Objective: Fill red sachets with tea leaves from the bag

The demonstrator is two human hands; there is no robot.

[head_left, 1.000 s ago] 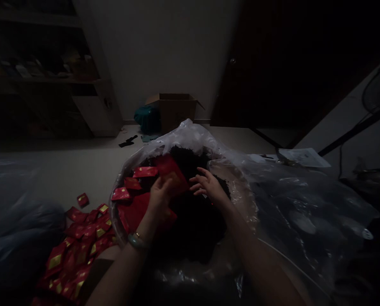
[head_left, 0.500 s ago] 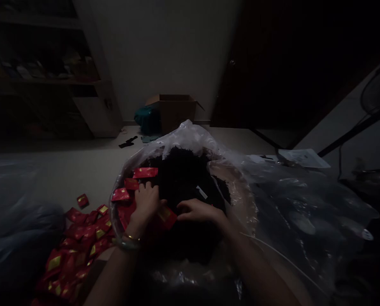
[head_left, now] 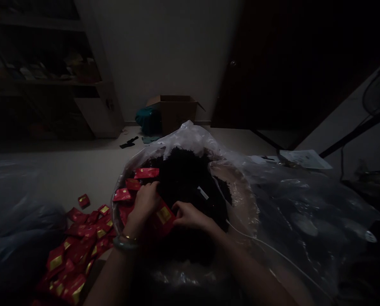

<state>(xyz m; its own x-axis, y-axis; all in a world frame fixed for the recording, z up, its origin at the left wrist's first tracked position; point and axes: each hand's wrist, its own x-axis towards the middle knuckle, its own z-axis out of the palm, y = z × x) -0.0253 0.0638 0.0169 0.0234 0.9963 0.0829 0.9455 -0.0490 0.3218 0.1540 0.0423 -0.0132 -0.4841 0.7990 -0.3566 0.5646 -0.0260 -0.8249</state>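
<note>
A red packet with a gold label is held between my two hands over a plastic-lined round container. My left hand, wearing a bracelet and a bangle, has its fingers curled over the packet's upper left; the fingertips are partly hidden. At the packet's right edge, my right hand pinches it between thumb and fingers. Loose black shreds heap up in the container beyond the hands. Several other red packets lie in its left side. A small white strip shows on something dark beside the right hand.
Many red packets are piled at the lower left, with a single packet apart from them. Clear plastic sheeting spreads on the right, crossed by a white cable. An open cardboard box and a teal bag stand by the wall.
My left hand has turned and its fingers have curled in around the red packet. The packet has tilted so its gold label shows more. My right fingers have closed on its edge.
</note>
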